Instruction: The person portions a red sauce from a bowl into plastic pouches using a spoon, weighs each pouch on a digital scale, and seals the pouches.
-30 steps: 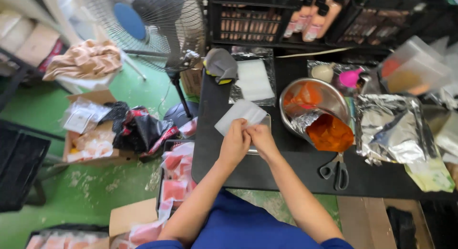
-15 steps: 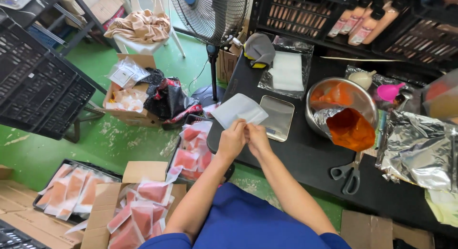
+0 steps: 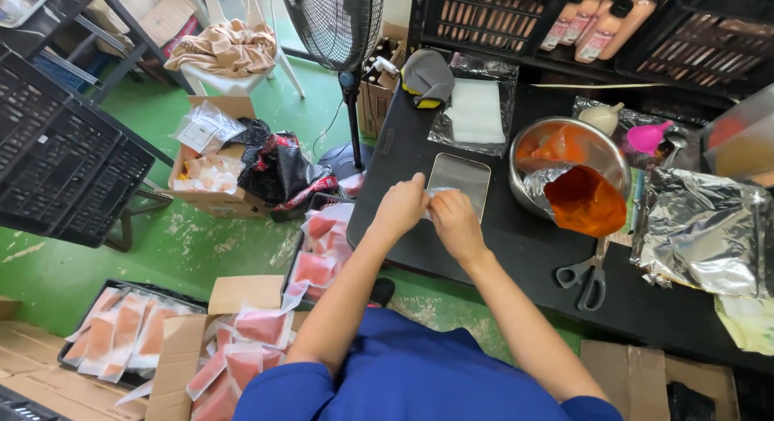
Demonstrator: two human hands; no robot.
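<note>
My left hand (image 3: 401,205) and my right hand (image 3: 454,217) meet over the near edge of a black table (image 3: 516,252). Both pinch a small clear plastic pouch (image 3: 434,193), which is mostly hidden between the fingers. Just beyond the hands a small rectangular metal tray (image 3: 461,177) lies flat on the table. To its right a steel bowl (image 3: 564,143) holds foil and a bag of orange-red paste (image 3: 586,202).
Scissors (image 3: 584,277) and crumpled foil (image 3: 703,227) lie on the right of the table, with a stack of clear bags (image 3: 476,114) at the back. A standing fan (image 3: 339,22) is to the left. On the green floor are cardboard boxes of filled pouches (image 3: 242,340) and black crates (image 3: 64,171).
The pouch, held up flat above the tray before, is now lowered and gathered between both hands. The view has swung left and down, showing more floor.
</note>
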